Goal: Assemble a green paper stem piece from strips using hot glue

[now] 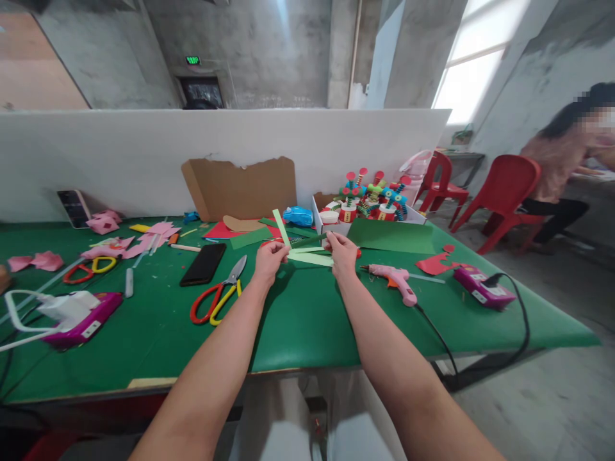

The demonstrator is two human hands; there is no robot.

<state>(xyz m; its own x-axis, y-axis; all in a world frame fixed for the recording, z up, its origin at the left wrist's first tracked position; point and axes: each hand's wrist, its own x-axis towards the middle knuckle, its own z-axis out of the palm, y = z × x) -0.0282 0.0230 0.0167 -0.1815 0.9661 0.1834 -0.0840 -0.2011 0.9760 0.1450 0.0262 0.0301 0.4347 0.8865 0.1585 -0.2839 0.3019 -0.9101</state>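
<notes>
My left hand (pixel 269 256) pinches a bundle of light green paper strips (pixel 307 256) at its left end. One strip (pixel 280 225) sticks up and away from that hand. My right hand (pixel 342 253) grips the right end of the same strips. Both hands hover just above the green table (pixel 298 320), near its middle. Red and yellow scissors (pixel 218 296) lie left of my left hand. A pink glue gun (pixel 396 280) lies right of my right hand.
A black phone (pixel 204 263), pink paper cut-outs (pixel 108 246), a purple power strip (pixel 81 320) and another (pixel 480 287) lie on the table. A box of craft figures (pixel 369 202) and cardboard (pixel 240 187) stand behind. A person (pixel 562 160) sits near red chairs (pixel 504 192) at right.
</notes>
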